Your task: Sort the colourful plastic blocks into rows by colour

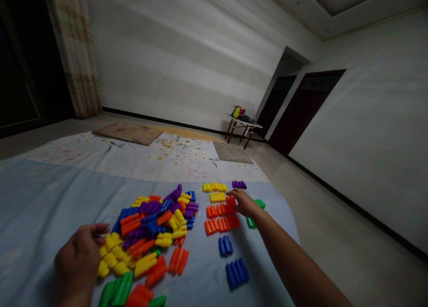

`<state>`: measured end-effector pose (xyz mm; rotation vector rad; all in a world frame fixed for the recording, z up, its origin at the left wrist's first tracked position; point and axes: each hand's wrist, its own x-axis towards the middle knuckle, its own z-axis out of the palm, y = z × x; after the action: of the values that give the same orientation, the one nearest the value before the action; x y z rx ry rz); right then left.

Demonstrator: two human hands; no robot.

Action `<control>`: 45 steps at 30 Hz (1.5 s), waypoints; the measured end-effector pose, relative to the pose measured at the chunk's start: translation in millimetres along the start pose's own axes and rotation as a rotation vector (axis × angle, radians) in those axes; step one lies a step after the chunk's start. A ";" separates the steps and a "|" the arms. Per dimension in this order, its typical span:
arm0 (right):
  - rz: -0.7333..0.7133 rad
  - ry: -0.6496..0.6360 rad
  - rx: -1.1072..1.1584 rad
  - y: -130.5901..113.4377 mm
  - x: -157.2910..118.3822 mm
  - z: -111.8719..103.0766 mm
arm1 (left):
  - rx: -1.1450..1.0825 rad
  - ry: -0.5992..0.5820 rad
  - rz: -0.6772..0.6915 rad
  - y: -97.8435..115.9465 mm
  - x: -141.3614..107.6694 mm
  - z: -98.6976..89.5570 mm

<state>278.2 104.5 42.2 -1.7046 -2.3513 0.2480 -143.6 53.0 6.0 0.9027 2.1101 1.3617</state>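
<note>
My right hand [243, 202] reaches over the sorted rows, its fingertips closed on an orange plastic toy block [230, 201] at the right end of an orange row [216, 210]. A second orange row [222, 224] lies just nearer, and yellow blocks [218, 197] lie just beyond. My left hand [80, 253] rests at the left edge of a mixed pile of blocks [154, 226], beside some yellow blocks [115, 255]. Its fingers are loosely bent and apart, with nothing seen in them. The blocks look like joined ribbed cylinders.
Blue blocks [237, 273] lie nearest on the right, purple ones [239, 184] farthest. Green blocks [250, 222] are partly hidden by my right forearm. The cloth [200, 289] has a curved right edge. Two flat boards [129, 133] and a small table [245, 120] stand farther off.
</note>
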 end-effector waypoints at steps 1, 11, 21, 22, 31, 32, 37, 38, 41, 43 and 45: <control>0.008 -0.012 -0.016 1.5 0.5 -0.4 | -0.004 -0.004 -0.003 -0.8 0.6 0.2; -0.003 -0.078 -0.002 3.1 -5.5 3.6 | -0.004 0.004 0.015 -0.6 -1.3 0.3; -0.110 0.118 0.193 -69.1 -26.5 -3.0 | -0.125 0.049 0.161 -18.5 3.2 11.1; -0.146 0.077 0.233 -86.8 -30.9 1.7 | -0.130 0.052 0.159 -19.7 3.5 11.7; -0.436 -0.206 0.300 -161.8 -47.8 44.2 | -0.120 0.062 0.184 -18.1 3.1 11.0; -0.426 -0.211 0.291 -160.6 -47.3 46.1 | -0.109 0.061 0.175 -17.2 3.1 10.5; -0.253 -0.179 0.171 -157.1 -52.6 50.2 | -0.090 0.041 0.141 -14.1 2.7 7.3; -0.214 -0.177 0.137 -157.9 -55.1 49.9 | -0.091 0.040 0.139 -13.6 2.5 6.7; -0.126 -0.210 0.047 -161.6 -61.7 45.9 | -0.083 0.038 0.130 -12.7 1.8 5.8; -0.114 -0.209 0.041 -163.1 -63.6 40.1 | -0.076 0.036 0.125 -13.0 2.0 5.9; -0.178 -0.163 0.084 -162.9 -63.8 33.4 | -0.082 0.039 0.119 -14.0 2.9 6.4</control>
<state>139.3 -6.9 48.4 -1.4774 -2.5508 0.4630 -144.9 54.9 -9.5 0.9890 2.0415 1.5251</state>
